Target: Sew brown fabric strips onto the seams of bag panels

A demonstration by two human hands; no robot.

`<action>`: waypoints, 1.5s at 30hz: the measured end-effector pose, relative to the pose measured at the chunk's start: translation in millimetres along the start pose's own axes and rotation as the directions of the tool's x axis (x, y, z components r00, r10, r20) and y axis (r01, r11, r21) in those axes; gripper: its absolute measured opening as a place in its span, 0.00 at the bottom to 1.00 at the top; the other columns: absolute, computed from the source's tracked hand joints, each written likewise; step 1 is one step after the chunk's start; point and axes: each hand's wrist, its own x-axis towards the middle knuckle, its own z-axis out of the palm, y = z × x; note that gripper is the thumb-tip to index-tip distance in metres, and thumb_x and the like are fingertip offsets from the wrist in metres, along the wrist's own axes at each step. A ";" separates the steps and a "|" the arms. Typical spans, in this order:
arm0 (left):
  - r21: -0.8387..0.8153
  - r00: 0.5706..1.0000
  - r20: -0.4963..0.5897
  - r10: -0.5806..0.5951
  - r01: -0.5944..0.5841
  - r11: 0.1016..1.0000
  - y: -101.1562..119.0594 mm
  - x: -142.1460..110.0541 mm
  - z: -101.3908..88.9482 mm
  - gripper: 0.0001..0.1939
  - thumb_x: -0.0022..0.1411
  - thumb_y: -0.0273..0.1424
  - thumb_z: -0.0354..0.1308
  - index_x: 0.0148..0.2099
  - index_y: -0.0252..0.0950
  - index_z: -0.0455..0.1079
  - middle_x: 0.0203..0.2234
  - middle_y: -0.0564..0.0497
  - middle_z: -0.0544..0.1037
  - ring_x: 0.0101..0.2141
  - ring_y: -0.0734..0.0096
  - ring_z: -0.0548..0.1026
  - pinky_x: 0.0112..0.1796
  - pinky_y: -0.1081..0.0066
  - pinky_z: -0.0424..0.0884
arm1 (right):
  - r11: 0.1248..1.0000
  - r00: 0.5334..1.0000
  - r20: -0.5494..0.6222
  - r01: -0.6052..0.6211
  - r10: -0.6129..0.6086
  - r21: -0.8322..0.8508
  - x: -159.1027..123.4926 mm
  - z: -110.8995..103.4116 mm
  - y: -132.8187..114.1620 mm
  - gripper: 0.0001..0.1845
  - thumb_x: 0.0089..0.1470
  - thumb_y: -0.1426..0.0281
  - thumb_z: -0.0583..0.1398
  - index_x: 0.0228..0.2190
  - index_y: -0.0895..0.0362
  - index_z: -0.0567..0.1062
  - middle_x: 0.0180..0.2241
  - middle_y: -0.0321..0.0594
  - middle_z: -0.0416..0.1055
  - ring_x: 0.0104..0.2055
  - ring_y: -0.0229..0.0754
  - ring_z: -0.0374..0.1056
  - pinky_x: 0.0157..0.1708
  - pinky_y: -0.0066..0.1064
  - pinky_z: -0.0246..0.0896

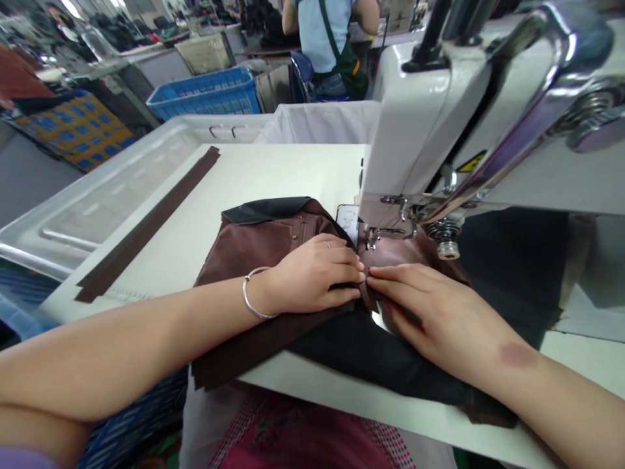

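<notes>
A brown leather piece (254,251) with a black lining (266,210) and a short zipper (303,231) lies bunched under the sewing machine (407,124). My left hand (317,273) presses on it left of the presser foot (371,242), with fingers bent and close together at the seam edge. Just in front of the foot, my right hand (430,303) pinches the same edge, its thumb partly hidden beneath. The two sets of fingertips nearly meet. More black lining (390,365) spreads below my hands and to the right of the needle area.
Long brown strips (151,221) lie along the left of the white tabletop (273,169). Beyond its left edge is a clear plastic tray (117,176). Further back are a blue crate (209,94), a yellow-and-blue crate (78,130) and a seated person (325,39).
</notes>
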 end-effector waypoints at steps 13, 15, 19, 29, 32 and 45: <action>-0.005 0.999 -0.037 0.035 -0.035 0.999 -17.3 9.3 3.6 0.11 0.64 0.34 0.55 0.44 0.36 0.75 0.41 0.47 0.79 0.45 0.64 0.75 0.53 0.61 0.66 | 0.995 0.998 0.044 -0.050 0.054 -0.092 5.9 0.0 8.2 0.19 0.61 0.71 0.53 0.52 0.57 0.72 0.54 0.42 0.69 0.52 0.49 0.66 0.53 0.47 0.64; 0.003 0.999 -0.035 0.031 -0.031 1.000 -20.1 11.0 4.1 0.10 0.64 0.34 0.55 0.44 0.37 0.75 0.42 0.47 0.78 0.45 0.64 0.75 0.53 0.61 0.66 | 0.994 0.997 0.054 -0.049 0.054 -0.098 7.9 -0.1 11.0 0.19 0.61 0.71 0.53 0.52 0.57 0.72 0.53 0.42 0.69 0.52 0.50 0.67 0.53 0.47 0.64; -0.002 1.000 -0.026 0.017 -0.017 1.000 -23.4 13.9 4.2 0.10 0.64 0.33 0.55 0.43 0.37 0.75 0.42 0.48 0.79 0.45 0.64 0.75 0.54 0.60 0.65 | 0.996 0.997 0.061 -0.033 0.038 -0.088 10.6 0.1 17.0 0.19 0.62 0.70 0.52 0.52 0.57 0.72 0.53 0.43 0.69 0.52 0.51 0.66 0.54 0.48 0.63; -0.013 1.000 -0.019 0.018 -0.018 1.000 -26.2 15.9 3.2 0.10 0.63 0.32 0.56 0.43 0.36 0.75 0.41 0.49 0.79 0.45 0.64 0.75 0.54 0.60 0.65 | 0.998 0.998 0.049 -0.039 0.042 -0.056 12.5 0.7 22.1 0.20 0.61 0.70 0.52 0.53 0.57 0.70 0.54 0.42 0.68 0.54 0.50 0.64 0.56 0.48 0.62; -0.013 1.000 -0.015 0.018 -0.018 1.000 -26.0 16.7 2.1 0.10 0.63 0.32 0.56 0.43 0.36 0.75 0.41 0.49 0.79 0.45 0.64 0.75 0.54 0.60 0.65 | 0.998 0.999 0.040 -0.035 0.037 -0.054 13.7 0.2 21.5 0.20 0.61 0.70 0.52 0.53 0.58 0.71 0.54 0.42 0.68 0.54 0.50 0.64 0.56 0.47 0.62; 0.010 1.000 -0.025 0.015 -0.015 1.000 -22.6 14.4 5.0 0.10 0.62 0.32 0.56 0.42 0.35 0.75 0.41 0.49 0.79 0.45 0.64 0.75 0.53 0.61 0.65 | 0.995 0.997 0.065 -0.044 0.050 -0.085 13.3 -1.6 15.0 0.19 0.60 0.71 0.52 0.51 0.58 0.72 0.52 0.44 0.70 0.52 0.51 0.66 0.53 0.47 0.64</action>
